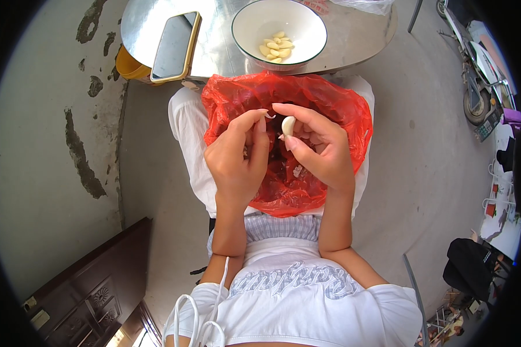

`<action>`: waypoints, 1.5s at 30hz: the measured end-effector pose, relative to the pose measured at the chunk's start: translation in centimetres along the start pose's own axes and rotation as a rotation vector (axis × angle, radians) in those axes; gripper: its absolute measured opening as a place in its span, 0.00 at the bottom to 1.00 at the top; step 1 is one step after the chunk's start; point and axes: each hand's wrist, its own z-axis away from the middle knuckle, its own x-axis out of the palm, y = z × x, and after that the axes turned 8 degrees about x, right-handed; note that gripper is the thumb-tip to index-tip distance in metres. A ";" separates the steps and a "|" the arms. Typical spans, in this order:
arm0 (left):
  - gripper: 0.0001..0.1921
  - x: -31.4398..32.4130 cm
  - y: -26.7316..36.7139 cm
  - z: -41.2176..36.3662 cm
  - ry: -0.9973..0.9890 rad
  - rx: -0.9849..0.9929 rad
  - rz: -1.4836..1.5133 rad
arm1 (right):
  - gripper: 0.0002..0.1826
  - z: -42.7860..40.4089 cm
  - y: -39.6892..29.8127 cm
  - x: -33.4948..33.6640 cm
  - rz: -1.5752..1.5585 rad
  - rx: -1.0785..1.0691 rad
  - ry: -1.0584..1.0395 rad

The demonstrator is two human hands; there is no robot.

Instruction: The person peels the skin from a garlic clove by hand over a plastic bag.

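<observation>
Between the thumb and fingers of my right hand point(325, 145) is a garlic clove point(288, 126), pale and mostly bare, with a bit of skin at its lower end. My left hand point(241, 152) pinches a small white scrap of garlic skin point(269, 116) at its fingertips, just left of the clove. Both hands hover over a red plastic bag point(286, 197) spread across my lap. Inside the bag lie dark, partly hidden contents and a papery piece of garlic point(298, 171). Beyond it, a white enamel bowl point(252, 28) with a dark rim holds several peeled cloves point(278, 45).
The bowl stands on a round metal table point(351, 47). A smartphone point(173, 47) in a yellow case lies at the table's left edge, above a yellow bucket point(130, 65). A clear plastic bag point(367, 5) rests at the far side. A scooter point(477, 91) is parked at right.
</observation>
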 end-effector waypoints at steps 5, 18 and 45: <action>0.08 -0.1 0.1 -0.2 -0.092 -0.007 0.020 | 0.22 0.0 -0.4 -0.2 -0.045 -0.002 0.024; 0.10 -0.3 1.6 -0.3 -0.198 -0.119 0.215 | 0.20 -0.1 -0.6 -0.3 -0.232 0.004 -0.016; 0.07 0.4 0.9 0.2 -0.064 -0.187 0.345 | 0.15 -0.4 0.5 0.1 -0.191 -0.020 -0.039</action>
